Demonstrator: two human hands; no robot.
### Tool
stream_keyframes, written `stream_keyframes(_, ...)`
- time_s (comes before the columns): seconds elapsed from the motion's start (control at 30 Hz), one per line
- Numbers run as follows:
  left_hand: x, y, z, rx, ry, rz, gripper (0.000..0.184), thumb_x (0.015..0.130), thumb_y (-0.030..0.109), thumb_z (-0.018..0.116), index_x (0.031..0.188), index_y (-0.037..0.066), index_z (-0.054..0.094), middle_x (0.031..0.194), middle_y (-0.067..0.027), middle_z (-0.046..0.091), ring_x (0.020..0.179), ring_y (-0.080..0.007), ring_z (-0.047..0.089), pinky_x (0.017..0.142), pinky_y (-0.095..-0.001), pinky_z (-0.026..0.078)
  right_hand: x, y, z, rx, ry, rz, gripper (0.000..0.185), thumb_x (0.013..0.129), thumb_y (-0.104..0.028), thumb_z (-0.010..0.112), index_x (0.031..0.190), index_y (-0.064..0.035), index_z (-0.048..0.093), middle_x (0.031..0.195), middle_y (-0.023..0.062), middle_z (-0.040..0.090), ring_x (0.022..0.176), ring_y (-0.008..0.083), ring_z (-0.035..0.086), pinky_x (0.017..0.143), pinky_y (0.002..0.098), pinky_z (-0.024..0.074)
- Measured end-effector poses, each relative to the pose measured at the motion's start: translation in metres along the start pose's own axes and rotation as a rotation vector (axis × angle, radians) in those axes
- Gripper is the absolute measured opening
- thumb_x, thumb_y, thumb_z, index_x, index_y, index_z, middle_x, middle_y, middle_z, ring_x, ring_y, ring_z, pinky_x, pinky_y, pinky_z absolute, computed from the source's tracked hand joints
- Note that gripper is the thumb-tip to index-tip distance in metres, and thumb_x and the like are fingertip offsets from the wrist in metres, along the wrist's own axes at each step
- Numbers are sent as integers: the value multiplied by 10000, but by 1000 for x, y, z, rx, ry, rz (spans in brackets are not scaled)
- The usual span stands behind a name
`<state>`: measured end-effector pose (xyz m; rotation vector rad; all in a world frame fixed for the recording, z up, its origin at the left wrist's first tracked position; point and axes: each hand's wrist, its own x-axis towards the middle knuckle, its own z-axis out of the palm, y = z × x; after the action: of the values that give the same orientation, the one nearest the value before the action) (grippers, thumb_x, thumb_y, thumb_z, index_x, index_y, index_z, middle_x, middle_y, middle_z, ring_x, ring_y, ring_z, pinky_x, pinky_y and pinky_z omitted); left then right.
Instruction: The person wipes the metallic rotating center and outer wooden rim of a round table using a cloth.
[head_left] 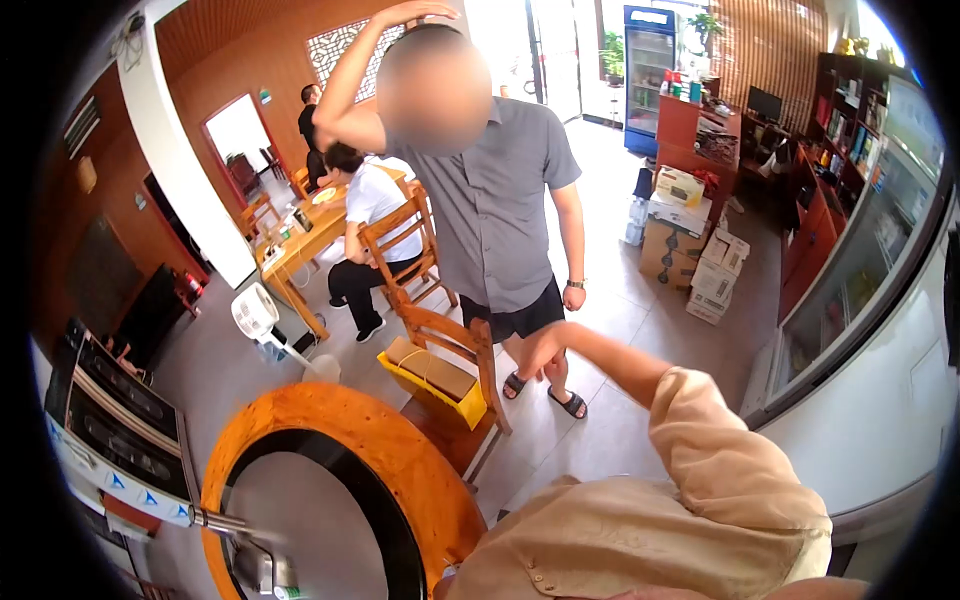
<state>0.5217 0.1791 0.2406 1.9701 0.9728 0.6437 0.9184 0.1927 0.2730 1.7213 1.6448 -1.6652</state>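
My right hand reaches forward at the end of a tan sleeve, bent down at the wrist. Its fingers blend with the bare legs of a standing person behind it, so their pose is unclear. I see no object in it. Left of this hand is a wooden chair, bearing a brown box in a yellow bag. Closer to me stands a round wooden table with a black inner ring and grey middle. A blurred metal fitting shows at its lower left. My left hand is out of view.
People sit by a wooden table at the back left, near a white fan. Stacked cartons stand before a red-brown counter. A glass-fronted cabinet lines the right side. The standing person is close ahead.
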Motion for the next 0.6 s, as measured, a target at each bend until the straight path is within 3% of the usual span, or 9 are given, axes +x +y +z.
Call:
stream_keyframes(0.03,33,40,-14,1,34,131,658,855,235,641,1404,197,281,1375,-193,332,1194,-303,510,950,-431,449,-21,30,-15,-30,13,-348,509,838,-440,654,1181,-65,621,990,106,660,900,245,648,707,376,590)
stream_keyframes(0.1,95,125,-42,12,112,389,649,855,234,642,1400,191,290,1368,-190,342,1189,-300,513,949,-428,449,-78,24,-31,147,139,-490,475,861,-434,644,1170,-73,631,1032,103,659,930,237,634,722,380,582)
stream_keyframes(0.13,126,167,-55,18,149,500,645,856,234,642,1397,188,295,1364,-188,347,1186,-298,514,949,-426,449,-123,-8,-23,360,244,-277,441,888,-423,633,1157,-73,637,1060,103,659,929,236,628,719,397,577)
stream_keyframes(0.2,189,257,-79,41,235,695,637,856,234,643,1393,182,304,1357,-184,357,1182,-295,517,948,-422,450,-154,-6,-42,435,249,-295,444,879,-388,646,1192,-75,614,1060,109,652,921,234,615,743,395,567)
stream_keyframes(0.27,247,331,-92,69,306,816,628,857,234,643,1389,176,313,1349,-181,367,1177,-292,520,947,-419,450,-182,14,-57,446,489,-202,384,871,-349,635,1159,-95,629,1021,93,645,869,201,603,735,381,557)
stream_keyframes(0.4,337,414,-98,128,409,834,612,858,233,644,1380,164,332,1335,-174,387,1167,-286,526,945,-412,451,-262,81,-105,551,988,-4,282,875,-233,604,1116,-93,646,959,82,637,806,169,604,712,368,540)
stream_keyframes(0.47,366,431,-97,158,417,773,603,859,233,645,1375,158,341,1327,-171,397,1162,-283,528,944,-408,451,-290,141,-143,569,1185,-46,575,929,-231,593,1440,-92,370,900,132,654,513,116,464,411,292,423)
stream_keyframes(0.5,372,432,-94,166,419,759,599,859,233,645,1373,155,346,1323,-169,402,1160,-281,530,944,-406,452,-308,165,-158,556,1299,-87,626,935,-233,589,1474,-102,299,883,138,654,487,116,454,390,284,401)
stream_keyframes(0.6,389,436,-95,183,430,712,588,860,232,645,1367,146,360,1312,-164,417,1152,-276,534,942,-401,452,-368,125,-135,799,1660,-131,652,945,-244,583,1455,-52,226,844,139,646,460,118,457,369,268,372)
